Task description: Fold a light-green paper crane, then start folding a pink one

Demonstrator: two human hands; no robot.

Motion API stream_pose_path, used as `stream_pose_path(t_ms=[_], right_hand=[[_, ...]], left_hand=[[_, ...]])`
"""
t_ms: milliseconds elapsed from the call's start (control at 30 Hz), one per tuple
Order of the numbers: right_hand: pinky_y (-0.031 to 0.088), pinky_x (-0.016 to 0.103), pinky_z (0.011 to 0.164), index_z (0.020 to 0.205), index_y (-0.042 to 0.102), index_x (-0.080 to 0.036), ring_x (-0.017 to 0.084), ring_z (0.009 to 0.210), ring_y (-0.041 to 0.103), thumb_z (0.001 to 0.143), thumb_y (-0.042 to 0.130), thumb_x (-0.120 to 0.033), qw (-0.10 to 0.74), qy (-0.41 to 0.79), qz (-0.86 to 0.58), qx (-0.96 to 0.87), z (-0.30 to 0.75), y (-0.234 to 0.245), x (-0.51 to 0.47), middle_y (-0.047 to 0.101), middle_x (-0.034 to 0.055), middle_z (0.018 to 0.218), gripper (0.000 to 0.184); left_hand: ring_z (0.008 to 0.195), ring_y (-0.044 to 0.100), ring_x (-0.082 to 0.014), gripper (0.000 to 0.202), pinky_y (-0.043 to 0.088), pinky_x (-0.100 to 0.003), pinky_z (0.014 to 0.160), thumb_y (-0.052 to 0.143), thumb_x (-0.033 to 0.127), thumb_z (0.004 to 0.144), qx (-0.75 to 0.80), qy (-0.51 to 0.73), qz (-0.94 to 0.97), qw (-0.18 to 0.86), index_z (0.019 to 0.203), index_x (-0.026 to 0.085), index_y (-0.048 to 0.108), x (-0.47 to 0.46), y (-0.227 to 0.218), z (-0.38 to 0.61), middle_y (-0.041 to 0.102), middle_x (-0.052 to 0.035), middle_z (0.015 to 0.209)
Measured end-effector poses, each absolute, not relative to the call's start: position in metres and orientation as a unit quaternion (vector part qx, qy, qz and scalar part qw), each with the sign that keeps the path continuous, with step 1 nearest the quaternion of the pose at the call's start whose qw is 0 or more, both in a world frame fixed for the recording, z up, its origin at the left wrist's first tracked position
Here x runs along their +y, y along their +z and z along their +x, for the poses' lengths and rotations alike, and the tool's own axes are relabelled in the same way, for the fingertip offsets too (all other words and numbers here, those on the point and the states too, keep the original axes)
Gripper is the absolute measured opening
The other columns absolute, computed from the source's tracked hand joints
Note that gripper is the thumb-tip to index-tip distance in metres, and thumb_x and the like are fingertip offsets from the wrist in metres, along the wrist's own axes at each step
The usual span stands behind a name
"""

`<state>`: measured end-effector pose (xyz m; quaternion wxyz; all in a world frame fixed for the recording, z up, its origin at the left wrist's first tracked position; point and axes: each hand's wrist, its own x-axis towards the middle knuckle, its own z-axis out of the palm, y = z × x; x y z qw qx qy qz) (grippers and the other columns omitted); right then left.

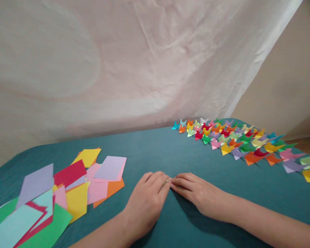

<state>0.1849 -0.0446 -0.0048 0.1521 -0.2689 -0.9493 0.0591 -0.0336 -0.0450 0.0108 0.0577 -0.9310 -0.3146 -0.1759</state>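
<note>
**Item: small paper piece (pixel 167 181).** Only a pale yellow-green sliver is seen, lying on the worktop (pixel 155 148) near its front middle, where the fingertips of both hands meet. The rest is covered.

**Hands.** The left hand (pixel 147 199) is laid palm down with the fingers half-curled, tips on the piece. The right hand (pixel 196 194) is held nearly flat, fingers stretched towards the left hand, tips touching the same spot. Whether the piece is pinched or only pressed flat cannot be told.

**Handling, as judged.** A fold appears to be pressed.
- A clean crease is best got with the paper kept flat on the cloth.
- One hand should be kept as anchor while pressure is run outward from the middle.
- Corners should be matched before any weight is put on.
- The soft cover may give, so firm, short strokes are advised.

**Surroundings.**
- Loose coloured sheets (pixel 67 186) are scattered to the left. The nearest, an orange sheet (pixel 111 189), lies just beside the left hand.
- Folded paper figures (pixel 237 141) are ranked in rows at the far right, well apart from the hands.
- Bare teal cover is left between the two groups and beyond the fingertips.
- The near edge is out of view. The far edge meets a hung white sheet (pixel 144 69).
</note>
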Motion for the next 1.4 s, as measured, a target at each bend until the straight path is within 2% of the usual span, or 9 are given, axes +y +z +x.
stream_pose_path(t_ms=[67, 133, 267, 367, 667, 1400], right_hand=[[0.043, 0.04, 0.096, 0.129, 0.048, -0.011, 0.023, 0.114, 0.046, 0.091, 0.042, -0.012, 0.157, 0.058, -0.268, -0.949, 0.184, -0.005, -0.044, 0.056, 0.0129, 0.122, 0.038], [0.043, 0.04, 0.096, 0.128, 0.049, -0.012, 0.022, 0.114, 0.047, 0.091, 0.043, -0.012, 0.162, 0.059, -0.265, -0.949, 0.184, -0.004, -0.044, 0.056, 0.0134, 0.122, 0.037], [0.043, 0.039, 0.096, 0.129, 0.048, -0.012, 0.021, 0.115, 0.047, 0.09, 0.044, -0.01, 0.173, 0.058, -0.259, -0.948, 0.184, -0.003, -0.044, 0.056, 0.0136, 0.124, 0.039], [0.043, 0.039, 0.095, 0.131, 0.046, -0.011, 0.021, 0.114, 0.048, 0.089, 0.043, -0.009, 0.173, 0.054, -0.259, -0.949, 0.185, -0.003, -0.043, 0.056, 0.0142, 0.124, 0.042], [0.041, 0.039, 0.098, 0.13, 0.046, -0.009, 0.021, 0.118, 0.046, 0.09, 0.04, -0.009, 0.143, 0.061, -0.238, -0.959, 0.192, -0.001, -0.04, 0.054, 0.0146, 0.128, 0.041], [0.043, 0.04, 0.095, 0.125, 0.052, -0.009, 0.022, 0.113, 0.048, 0.092, 0.038, -0.01, 0.143, 0.058, -0.257, -0.954, 0.187, 0.006, -0.045, 0.057, 0.0156, 0.123, 0.036]], left_hand=[[0.113, 0.049, -0.0217, 0.029, 0.035, -0.037, 0.095, 0.041, 0.014, 0.091, -0.31, -0.156, -0.93, 0.124, 0.116, 0.012, 0.055, -0.055, 0.008, -0.031, 0.06, -0.0089, 0.118], [0.115, 0.049, -0.022, 0.031, 0.033, -0.037, 0.097, 0.041, 0.02, 0.092, -0.326, -0.142, -0.922, 0.151, 0.117, 0.01, 0.056, -0.063, 0.005, -0.028, 0.059, -0.0094, 0.121], [0.117, 0.049, -0.0218, 0.039, 0.031, -0.037, 0.099, 0.04, 0.034, 0.093, -0.364, -0.107, -0.914, 0.144, 0.12, 0.01, 0.056, -0.069, 0.0, -0.026, 0.056, -0.0097, 0.127], [0.12, 0.047, -0.0226, 0.044, 0.03, -0.039, 0.1, 0.036, 0.038, 0.094, -0.371, -0.08, -0.915, 0.139, 0.123, 0.01, 0.054, -0.07, 0.001, -0.026, 0.053, -0.0105, 0.13], [0.126, 0.042, -0.0238, 0.051, 0.032, -0.041, 0.101, 0.031, 0.041, 0.095, -0.372, -0.025, -0.919, 0.131, 0.129, 0.008, 0.048, -0.071, 0.005, -0.026, 0.046, -0.0123, 0.136], [0.124, 0.045, -0.0256, 0.051, 0.035, -0.04, 0.099, 0.033, 0.041, 0.094, -0.38, -0.032, -0.913, 0.144, 0.128, 0.007, 0.05, -0.072, 0.0, -0.023, 0.048, -0.0136, 0.134]])
